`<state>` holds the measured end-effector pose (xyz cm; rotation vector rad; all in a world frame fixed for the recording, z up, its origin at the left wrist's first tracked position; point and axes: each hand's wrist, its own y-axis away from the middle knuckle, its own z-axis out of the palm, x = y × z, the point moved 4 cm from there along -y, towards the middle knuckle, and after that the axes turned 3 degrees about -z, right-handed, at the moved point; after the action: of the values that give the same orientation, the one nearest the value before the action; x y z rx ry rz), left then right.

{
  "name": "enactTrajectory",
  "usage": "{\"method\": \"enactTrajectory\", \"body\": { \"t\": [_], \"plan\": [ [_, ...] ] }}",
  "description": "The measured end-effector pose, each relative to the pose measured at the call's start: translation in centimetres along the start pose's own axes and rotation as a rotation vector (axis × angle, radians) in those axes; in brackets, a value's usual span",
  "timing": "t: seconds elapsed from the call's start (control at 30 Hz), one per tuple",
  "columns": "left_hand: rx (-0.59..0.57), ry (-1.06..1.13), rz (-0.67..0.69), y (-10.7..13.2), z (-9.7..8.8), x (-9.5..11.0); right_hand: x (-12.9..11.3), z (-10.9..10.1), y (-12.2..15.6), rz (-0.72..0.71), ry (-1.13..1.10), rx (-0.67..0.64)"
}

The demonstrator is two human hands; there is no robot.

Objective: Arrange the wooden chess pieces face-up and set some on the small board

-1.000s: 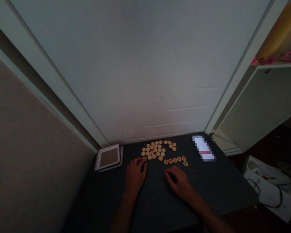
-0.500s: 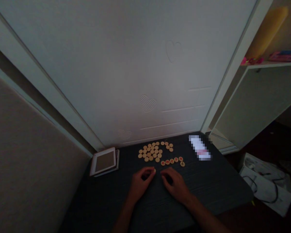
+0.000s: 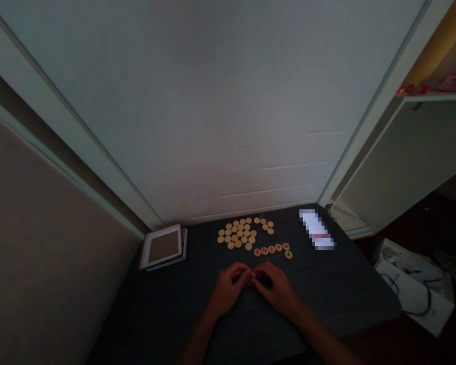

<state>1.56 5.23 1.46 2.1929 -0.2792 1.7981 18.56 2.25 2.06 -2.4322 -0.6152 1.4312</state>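
On a dark table (image 3: 338,289) lies a cluster of several round wooden game discs (image 3: 241,234), blank side up. Below and right of it runs a short row of discs with red marks (image 3: 272,249). My left hand (image 3: 228,289) and my right hand (image 3: 277,290) meet at the table's middle, fingertips touching. The left fingers are curled round a small pale disc (image 3: 252,275), which shows between the two hands. The right hand's fingers are bent beside it; whether they also grip it is unclear.
A white-framed square box (image 3: 162,248) stands at the table's back left. A white blurred package (image 3: 317,229) lies at the back right. A pale panel wall rises behind. White shelving and a bag (image 3: 414,284) on the floor are to the right.
My left hand took a disc from the cluster's left edge and drew it back toward the middle. My right hand shifted left until both hands met.
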Motion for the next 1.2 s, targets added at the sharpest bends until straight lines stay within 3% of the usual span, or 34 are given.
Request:
{"method": "enactTrajectory", "body": {
  "t": [0.43,0.73,1.2],
  "plan": [
    [-0.067,0.038,0.000,0.2,0.5,0.6,1.0,-0.1,-0.3,0.089,-0.050,0.035],
    [0.006,0.020,-0.029,-0.3,0.1,0.0,0.2,0.2,-0.1,-0.008,-0.038,-0.024],
    [-0.052,0.108,-0.035,-0.1,0.4,0.6,0.6,0.2,-0.2,0.009,-0.055,0.010]
  ]
}}
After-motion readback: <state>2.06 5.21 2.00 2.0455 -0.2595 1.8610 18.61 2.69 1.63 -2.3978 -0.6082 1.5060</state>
